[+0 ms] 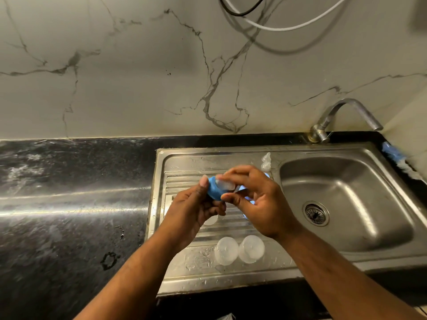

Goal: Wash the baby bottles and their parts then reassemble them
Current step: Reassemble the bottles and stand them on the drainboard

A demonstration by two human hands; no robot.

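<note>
Both forearms reach in from the lower edge and meet above the drainboard (184, 165), wrists bent inward so the hands face each other. The left hand (191, 209) grips a blue ring (213, 190): its thumb stands up along the ring's left edge and its fingers are curled underneath, tilting the ring's opening toward the right hand. The right hand (261, 204) pinches a clear nipple (225, 185) sitting in that opening, with the forefinger arched over the top and the thumb pressed in from below; its other fingers are bent loosely behind. Ring and nipple are held in the air over the ribbed middle of the drainboard, touching nothing but the hands. A bit of blue (245, 188) shows past the right hand's fingers, too hidden to identify. Two clear domes (226, 250) stand side by side, just touching, on the wet front part of the drainboard, below the hands. Another small clear piece (266, 160) stands at the back edge, beside the basin (346, 204). The tap (346, 114) arches over the basin's far corner, and a blue and white brush (395, 155) lies along the right rim. A dark counter (69, 204) stretches off to the left.
</note>
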